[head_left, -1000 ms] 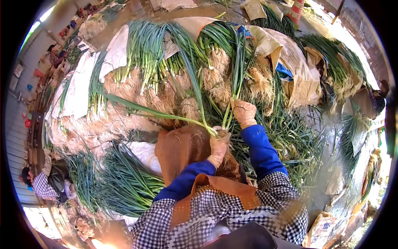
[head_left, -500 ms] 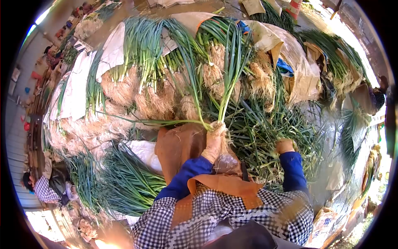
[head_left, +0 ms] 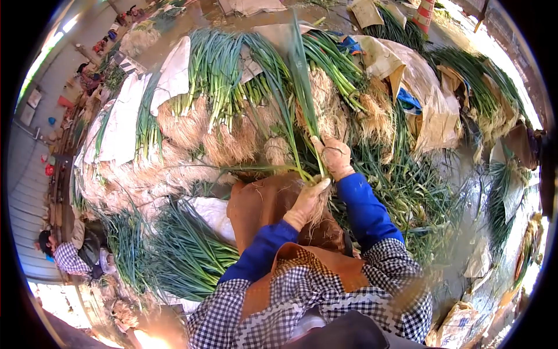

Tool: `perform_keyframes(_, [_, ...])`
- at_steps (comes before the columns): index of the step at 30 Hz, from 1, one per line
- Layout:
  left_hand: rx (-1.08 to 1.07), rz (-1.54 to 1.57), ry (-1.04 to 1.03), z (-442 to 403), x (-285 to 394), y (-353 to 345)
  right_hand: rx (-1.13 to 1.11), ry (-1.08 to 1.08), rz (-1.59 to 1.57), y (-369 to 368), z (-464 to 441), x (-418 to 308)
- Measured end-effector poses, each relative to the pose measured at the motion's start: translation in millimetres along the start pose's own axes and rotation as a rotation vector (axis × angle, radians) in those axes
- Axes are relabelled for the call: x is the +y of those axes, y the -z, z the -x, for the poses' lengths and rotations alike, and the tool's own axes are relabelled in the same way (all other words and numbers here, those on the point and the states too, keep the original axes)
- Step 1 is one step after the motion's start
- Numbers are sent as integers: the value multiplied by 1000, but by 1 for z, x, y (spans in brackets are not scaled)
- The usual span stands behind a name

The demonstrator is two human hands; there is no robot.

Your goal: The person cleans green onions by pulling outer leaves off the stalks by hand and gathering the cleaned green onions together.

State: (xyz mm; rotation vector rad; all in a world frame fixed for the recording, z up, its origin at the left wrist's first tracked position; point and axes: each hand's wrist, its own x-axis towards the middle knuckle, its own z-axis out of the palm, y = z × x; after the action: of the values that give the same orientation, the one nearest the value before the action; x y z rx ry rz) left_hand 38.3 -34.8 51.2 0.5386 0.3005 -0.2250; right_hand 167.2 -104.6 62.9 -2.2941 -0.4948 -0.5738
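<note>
The largest share of the space is taken up by a long row of bundled green onions [head_left: 212, 75], their leaves partly covered by pale sheets [head_left: 121, 119] and their bushy roots turned toward the worker. To the right of the worker, the ground is covered by a heap of loose leaves [head_left: 410, 195]. To the left, a smaller pile of green onions [head_left: 189, 250] is laid beside a white sack [head_left: 212, 218]. The worker's lap is covered by a brown apron [head_left: 260, 203].

Just above the apron, the held stalks [head_left: 304, 93] are kept upright in front of the row, with some longer leaves slanting off to the left. Their lower ends are grasped by the left hand [head_left: 308, 200], below which a tuft of roots [head_left: 317, 212] is left hanging. Slightly higher, a stalk is gripped by the right hand [head_left: 336, 157]; its exact finger placement cannot be told.

Half a second ago, the right hand was seen out over the loose leaves, well apart from the stalks; now it has been brought back to them. By judgement, two-handed handling has thus been resumed, with the base steadied by the left hand.
</note>
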Motion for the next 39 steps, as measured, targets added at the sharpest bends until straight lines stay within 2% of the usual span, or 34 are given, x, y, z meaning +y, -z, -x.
perform_keyframes(1, [-5,-65,-34,-12,-11,14,-172,8,139,15,-4,-6])
perform_keyframes(2, [-15,-129,-74,-17,-13,13,-341,-57,66,17,0,1])
perform_keyframes(4, [55,-87,-60,-15,-14,15,-528,-151,-473,19,25,14])
perform_keyframes(6, [40,-78,-94,-12,-13,19,-894,-315,-404,45,35,5])
perform_keyframes(8, [73,-59,-115,-15,-19,32,-524,186,44,41,58,14])
perform_keyframes(9, [44,-118,-43,-16,-18,45,-711,-1,116,47,58,11])
perform_keyframes(10, [12,-180,29,-13,-10,44,-714,-4,112,56,57,5])
perform_keyframes(12, [-51,-143,13,-6,-6,36,-684,204,-212,66,63,0])
perform_keyframes(13, [-68,-130,-18,4,4,13,-588,332,-361,65,72,9])
perform_keyframes(14, [-84,-117,-52,8,11,1,-812,51,-745,74,78,13])
perform_keyframes(15, [-78,-116,-55,3,15,10,-941,-314,-1089,83,85,16])
perform_keyframes(17, [-111,17,-55,-13,15,47,-1186,-514,-1115,108,92,22])
perform_keyframes(18, [-131,88,-55,-18,13,55,-1115,-249,-958,120,94,21])
perform_keyframes(19, [-117,12,-106,-17,17,47,-1003,-15,-778,133,95,20])
perform_keyframes(20, [-116,11,-99,-12,20,37,-1102,-68,-644,150,70,16])
perform_keyframes(22, [-69,-121,-80,-9,21,20,-1088,11,522,126,77,70])
perform_keyframes(23, [59,-43,-71,-10,13,17,-853,-48,261,109,77,75])
perform_keyframes(24, [36,27,-24,-15,11,28,-610,-91,4,93,69,71])
perform_keyframes(26, [112,-112,28,-15,13,23,-515,-398,-610,71,49,15])
perform_keyframes(27, [211,-159,-12,-10,13,8,-635,-394,-648,48,45,13])
perform_keyframes(28, [211,-262,-156,-11,7,17,-753,-383,-683,24,44,15])
perform_keyframes(30, [367,-739,-343,-10,5,36,-649,-348,-601,-2,42,12])
perform_keyframes(31, [402,-665,-446,-9,8,34,-564,-428,-778,-3,43,3])
perform_keyframes(32, [433,-588,-535,-6,10,28,-503,-359,-622,-7,39,2])
perform_keyframes(33, [398,-699,-586,13,26,9,-374,-527,-615,-17,35,15])
perform_keyframes(34, [340,-440,-649,15,29,0,-245,-692,-604,-27,31,33])
perform_keyframes(36, [269,-186,-487,9,39,26,-396,-361,-334,-9,19,44])
perform_keyframes(37, [228,-179,-428,10,40,15,-428,-193,-207,1,12,50])
perform_keyframes(38, [227,-177,-419,8,31,17,-511,-126,-192,5,16,39])
perform_keyframes(39, [178,21,-242,3,23,17,-582,-112,-221,2,23,23])
